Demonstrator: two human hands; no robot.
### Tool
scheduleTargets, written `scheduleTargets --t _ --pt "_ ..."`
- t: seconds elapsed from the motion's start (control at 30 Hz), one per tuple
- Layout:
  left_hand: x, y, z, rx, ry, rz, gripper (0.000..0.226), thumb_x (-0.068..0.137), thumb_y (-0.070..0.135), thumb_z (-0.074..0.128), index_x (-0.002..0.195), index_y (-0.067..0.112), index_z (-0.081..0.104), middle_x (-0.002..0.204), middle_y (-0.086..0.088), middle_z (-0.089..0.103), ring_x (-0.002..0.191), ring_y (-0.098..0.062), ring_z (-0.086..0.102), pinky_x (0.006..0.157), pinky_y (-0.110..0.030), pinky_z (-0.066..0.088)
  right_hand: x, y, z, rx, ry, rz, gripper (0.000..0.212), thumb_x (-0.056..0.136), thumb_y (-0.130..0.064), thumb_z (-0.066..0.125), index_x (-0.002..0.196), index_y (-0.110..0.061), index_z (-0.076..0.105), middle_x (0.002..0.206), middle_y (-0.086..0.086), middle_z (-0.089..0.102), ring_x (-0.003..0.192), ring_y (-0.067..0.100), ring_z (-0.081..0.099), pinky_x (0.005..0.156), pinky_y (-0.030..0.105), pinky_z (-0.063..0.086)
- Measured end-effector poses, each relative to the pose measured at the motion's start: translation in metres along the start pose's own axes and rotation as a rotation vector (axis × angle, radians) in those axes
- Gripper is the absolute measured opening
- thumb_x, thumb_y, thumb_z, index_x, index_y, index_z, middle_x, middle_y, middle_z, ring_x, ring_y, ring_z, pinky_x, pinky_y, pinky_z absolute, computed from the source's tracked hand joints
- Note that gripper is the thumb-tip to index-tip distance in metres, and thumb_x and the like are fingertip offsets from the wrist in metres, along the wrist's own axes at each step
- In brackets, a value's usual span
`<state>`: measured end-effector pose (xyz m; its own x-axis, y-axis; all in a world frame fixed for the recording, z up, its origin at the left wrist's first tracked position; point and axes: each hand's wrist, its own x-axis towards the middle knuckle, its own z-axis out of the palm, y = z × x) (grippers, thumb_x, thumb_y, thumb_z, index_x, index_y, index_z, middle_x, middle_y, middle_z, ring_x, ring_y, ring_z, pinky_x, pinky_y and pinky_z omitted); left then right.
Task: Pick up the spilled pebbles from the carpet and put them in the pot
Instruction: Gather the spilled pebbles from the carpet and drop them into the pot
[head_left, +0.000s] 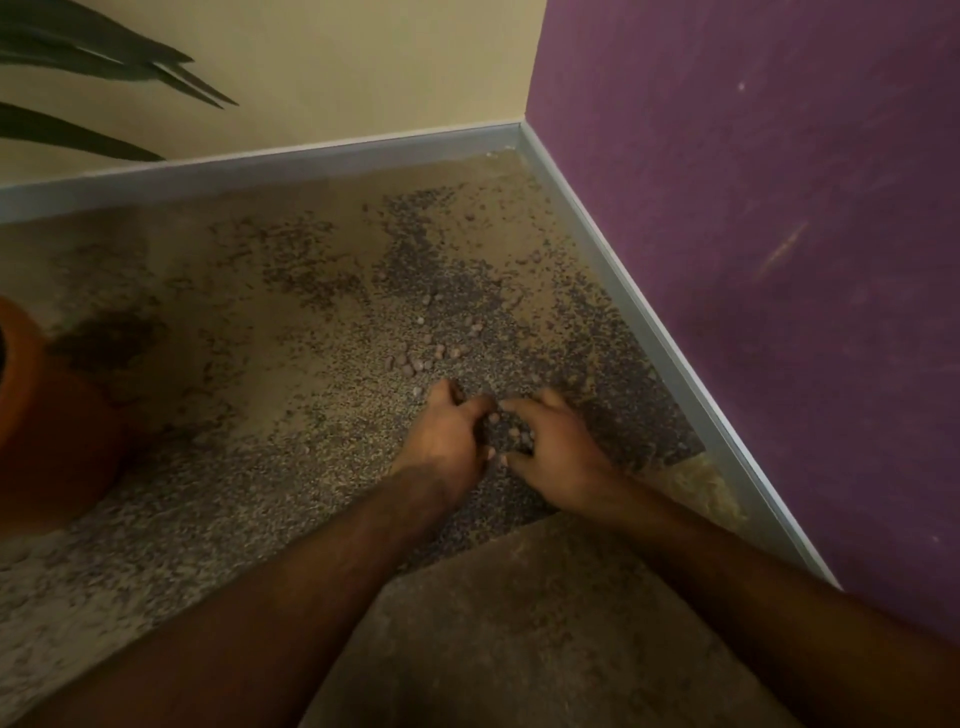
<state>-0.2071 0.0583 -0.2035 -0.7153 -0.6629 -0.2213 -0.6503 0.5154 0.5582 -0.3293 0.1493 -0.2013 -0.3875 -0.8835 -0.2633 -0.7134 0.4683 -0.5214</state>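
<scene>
the speckled carpet (260, 364) fills the floor up to a grey skirting board (649, 332), with a purple wall (753, 260) at 3 o'clock. the orange pot (47, 441) sits at 9 o'clock, dark leaves (104, 57) at 11. the left hand (447, 441) and right hand (556, 452) lie side by side on the carpet, fingers curled inward round a little heap of pebbles (506, 436) between them; more pebbles lie loose just towards 12 o'clock
</scene>
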Motion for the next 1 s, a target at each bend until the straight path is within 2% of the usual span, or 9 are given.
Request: scheduleTargets --t 0.13,0.23,0.43,0.53,0.63,0.73,0.83,0.93,1.0 --pt "0.005 -0.004 -0.001 -0.051 0.03 0.014 0.023 0.089 0.01 0.055 0.109 0.017 0.062 0.111 -0.004 0.046 0.087 -0.015 0.052 0.07 -0.016 0.036 0.011 -0.007 0.001 -0.091 -0.004 -0.082 0.039 0.081 -0.016 0.068 0.118 -0.019 0.06 0.115 0.005 0.05 0.104 0.025 0.054 0.092 0.034 0.048" --pt "0.008 -0.005 -0.004 -0.013 0.015 0.012 0.017 0.085 0.014 0.058 0.099 0.021 0.066 0.107 -0.004 0.049 0.088 -0.021 0.056 0.08 -0.029 0.047 0.018 -0.013 -0.004 -0.145 -0.023 -0.068 0.019 0.082 -0.015 0.066 0.099 -0.022 0.064 0.111 0.002 0.052 0.095 0.024 0.058 0.083 0.032 0.05" --pt "0.014 -0.006 -0.013 -0.016 -0.021 -0.018 0.013 0.076 0.008 0.066 0.086 0.014 0.071 0.103 -0.005 0.061 0.091 -0.021 0.061 0.084 -0.03 0.05 0.013 -0.005 -0.008 -0.138 -0.044 -0.019 0.004 0.085 -0.013 0.062 0.087 -0.015 0.065 0.107 0.005 0.058 0.094 0.02 0.06 0.089 0.033 0.05" --pt "0.011 -0.009 -0.013 -0.071 -0.014 -0.11 0.013 0.074 0.009 0.071 0.085 0.016 0.071 0.09 0.0 0.065 0.078 -0.013 0.059 0.069 -0.022 0.046 0.002 0.002 -0.013 -0.154 -0.073 -0.004 0.004 0.081 -0.011 0.067 0.082 -0.014 0.065 0.097 -0.001 0.05 0.079 0.014 0.053 0.077 0.023 0.044" --pt "0.009 -0.009 -0.013 -0.154 -0.034 -0.198 0.013 0.071 0.01 0.076 0.076 0.018 0.067 0.072 0.008 0.061 0.062 -0.004 0.054 0.051 -0.015 0.038 -0.007 0.005 -0.014 -0.171 -0.093 -0.031 0.005 0.079 -0.01 0.068 0.084 -0.013 0.067 0.094 -0.002 0.049 0.076 0.015 0.054 0.074 0.025 0.045" --pt "0.011 -0.004 -0.012 -0.462 -0.015 -0.353 0.013 0.069 0.009 0.079 0.074 0.016 0.069 0.061 0.007 0.064 0.05 -0.004 0.056 0.044 -0.012 0.043 -0.008 0.009 -0.012 -0.155 -0.09 -0.045 0.008 0.079 -0.01 0.068 0.086 -0.011 0.069 0.097 0.002 0.058 0.082 0.018 0.059 0.081 0.03 0.05" --pt "0.011 0.006 -0.019 -1.024 -0.027 -0.533 0.013 0.075 -0.003 0.069 0.069 0.008 0.066 0.059 -0.003 0.067 0.048 -0.011 0.058 0.055 -0.024 0.053 -0.006 0.018 -0.013 -0.03 -0.068 0.03 0.017 0.073 0.0 0.071 0.084 -0.013 0.07 0.09 -0.001 0.059 0.077 0.013 0.058 0.072 0.023 0.046" --pt "0.014 0.008 -0.025 -1.419 -0.103 -0.649 0.024 0.077 -0.009 0.046 0.062 0.008 0.053 0.063 -0.004 0.06 0.05 -0.012 0.053 0.045 -0.017 0.047 -0.006 0.027 -0.023 0.338 -0.057 0.208 0.021 0.071 0.008 0.071 0.083 -0.01 0.071 0.079 0.006 0.063 0.06 0.012 0.058 0.053 0.02 0.047" --pt "0.016 0.006 -0.026 -1.545 -0.157 -0.68 0.023 0.072 -0.006 0.037 0.062 0.012 0.047 0.067 -0.005 0.058 0.051 -0.013 0.045 0.042 -0.017 0.041 -0.005 0.031 -0.033 0.736 -0.086 0.318 0.021 0.077 0.011 0.064 0.088 -0.006 0.067 0.079 0.011 0.063 0.059 0.015 0.059 0.052 0.022 0.049"
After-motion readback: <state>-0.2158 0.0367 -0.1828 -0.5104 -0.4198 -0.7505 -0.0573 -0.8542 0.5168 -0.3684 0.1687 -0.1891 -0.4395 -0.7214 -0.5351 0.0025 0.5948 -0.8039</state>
